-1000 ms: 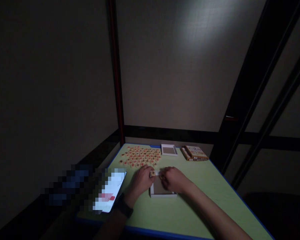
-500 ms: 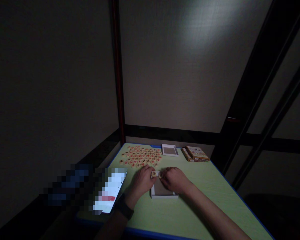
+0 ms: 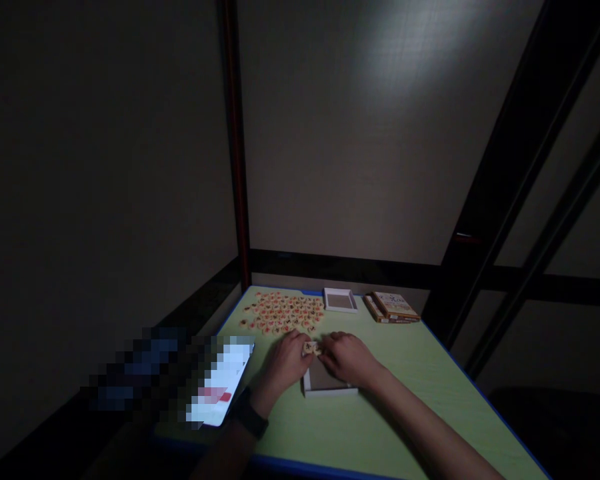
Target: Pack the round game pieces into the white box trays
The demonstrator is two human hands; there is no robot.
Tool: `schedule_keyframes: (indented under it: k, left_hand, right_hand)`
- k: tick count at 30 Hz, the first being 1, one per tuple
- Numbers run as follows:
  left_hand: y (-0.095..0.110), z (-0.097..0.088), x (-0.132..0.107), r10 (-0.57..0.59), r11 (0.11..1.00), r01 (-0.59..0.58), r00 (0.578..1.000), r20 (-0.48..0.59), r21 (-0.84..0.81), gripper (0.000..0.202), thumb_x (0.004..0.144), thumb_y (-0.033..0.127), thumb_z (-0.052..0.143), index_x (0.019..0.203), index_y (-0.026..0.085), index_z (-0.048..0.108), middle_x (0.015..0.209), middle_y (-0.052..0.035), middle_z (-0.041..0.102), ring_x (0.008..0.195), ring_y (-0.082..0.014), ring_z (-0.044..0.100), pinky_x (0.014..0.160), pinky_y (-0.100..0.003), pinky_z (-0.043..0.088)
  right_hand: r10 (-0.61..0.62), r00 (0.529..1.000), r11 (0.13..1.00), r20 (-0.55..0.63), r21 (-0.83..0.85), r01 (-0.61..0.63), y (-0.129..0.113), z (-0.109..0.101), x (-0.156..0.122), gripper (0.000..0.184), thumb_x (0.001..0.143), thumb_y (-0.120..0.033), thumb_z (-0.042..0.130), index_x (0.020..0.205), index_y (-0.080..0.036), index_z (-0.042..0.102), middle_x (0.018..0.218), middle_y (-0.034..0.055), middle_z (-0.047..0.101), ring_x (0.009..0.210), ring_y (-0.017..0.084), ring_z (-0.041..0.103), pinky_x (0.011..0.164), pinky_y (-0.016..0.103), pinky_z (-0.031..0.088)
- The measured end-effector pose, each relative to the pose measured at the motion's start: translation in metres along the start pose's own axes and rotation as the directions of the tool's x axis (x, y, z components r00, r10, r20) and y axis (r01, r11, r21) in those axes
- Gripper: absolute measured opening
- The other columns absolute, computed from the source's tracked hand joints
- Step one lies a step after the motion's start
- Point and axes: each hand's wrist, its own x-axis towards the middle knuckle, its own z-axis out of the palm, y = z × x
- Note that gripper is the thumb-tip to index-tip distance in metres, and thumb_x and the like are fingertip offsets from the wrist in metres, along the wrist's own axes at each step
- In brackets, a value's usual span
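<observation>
A shallow white box [image 3: 330, 392] with a brown inside lies on the table in front of me. Over its far left corner, my left hand [image 3: 289, 360] pinches a round xiangqi piece [image 3: 308, 348] bearing a dark character. Right beside that piece is a second xiangqi piece [image 3: 317, 349], with the fingers of my right hand [image 3: 347, 359] closed on its right side. The two pieces appear to touch. My right hand covers the box's far right part.
Many loose xiangqi pieces [image 3: 285, 313] with red and dark characters spread over the far left of the green table [image 3: 405, 413]. Another white tray [image 3: 340, 310] stands at the back, with printed boxes [image 3: 394, 307] to its right. A lit tablet [image 3: 220, 383] lies left of my left wrist.
My right hand has brought its piece slightly left, closing the small gap to the piece in my left hand. The left hand has stayed nearly still.
</observation>
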Motion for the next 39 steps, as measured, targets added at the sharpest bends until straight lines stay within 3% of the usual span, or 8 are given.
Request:
schedule_keyframes:
  k: [7,11,18,24,35,39]
  left_hand:
    - [-0.004,0.005,0.003,0.023,0.999,-0.023,1.000,-0.013,-0.027,0.023,0.079,0.018,0.061,0.102,0.020,0.067,0.107,-0.0069,0.067,0.105,-0.0212,0.060,0.093,-0.030,0.044]
    - [-0.003,0.005,0.002,0.036,0.998,-0.037,0.999,-0.022,-0.046,0.021,0.079,0.015,0.060,0.099,0.019,0.067,0.104,-0.0073,0.066,0.101,-0.0207,0.061,0.090,-0.031,0.046]
    - [-0.001,0.004,0.002,0.042,0.997,-0.044,0.999,-0.034,-0.069,0.022,0.078,0.012,0.061,0.097,0.018,0.068,0.103,-0.0074,0.068,0.102,-0.0210,0.061,0.092,-0.031,0.046]
    - [-0.003,0.008,0.002,0.035,0.998,-0.037,0.999,-0.035,-0.049,0.029,0.078,0.011,0.059,0.106,0.017,0.067,0.107,-0.0086,0.067,0.107,-0.0217,0.060,0.096,-0.032,0.044]
    - [-0.006,0.012,0.002,0.061,0.994,-0.068,0.995,-0.082,-0.083,0.025,0.078,0.011,0.060,0.100,0.018,0.067,0.103,-0.0072,0.066,0.103,-0.0205,0.060,0.094,-0.032,0.045]
    - [-0.003,0.010,0.002,0.050,0.995,-0.056,0.996,-0.079,-0.081,0.022,0.078,0.010,0.060,0.097,0.019,0.067,0.102,-0.0068,0.065,0.102,-0.0202,0.059,0.094,-0.032,0.045]
  right_hand:
    - [0.048,0.998,0.972,-0.044,0.234,-0.036,0.002,0.000,0.002,0.021,0.082,-0.021,0.061,0.102,-0.014,0.060,0.095,0.0103,0.066,0.083,0.020,0.061,0.070,0.026,0.040]
    - [-0.009,0.994,0.935,-0.112,0.351,0.048,0.003,0.004,0.005,0.014,0.079,-0.009,0.060,0.091,-0.015,0.063,0.098,0.0081,0.060,0.084,0.017,0.059,0.074,0.024,0.042]
    - [-0.008,0.997,0.977,-0.077,0.213,0.025,-0.002,0.008,0.007,0.017,0.087,-0.018,0.056,0.100,-0.017,0.067,0.106,0.0085,0.058,0.083,0.017,0.062,0.073,0.026,0.044]
    - [-0.060,0.996,0.989,-0.060,0.133,0.067,-0.005,0.007,0.005,0.018,0.089,-0.016,0.049,0.096,-0.016,0.065,0.098,0.0082,0.066,0.087,0.019,0.064,0.074,0.026,0.043]
    - [-0.132,0.984,0.966,-0.118,0.206,0.155,-0.001,0.014,0.004,0.022,0.081,-0.008,0.051,0.095,-0.017,0.065,0.091,0.0079,0.071,0.085,0.020,0.064,0.073,0.026,0.041]
    - [-0.114,0.986,0.925,-0.123,0.349,0.150,0.005,0.011,0.005,0.030,0.073,-0.002,0.052,0.093,-0.018,0.067,0.087,0.0045,0.072,0.082,0.017,0.064,0.073,0.023,0.042]
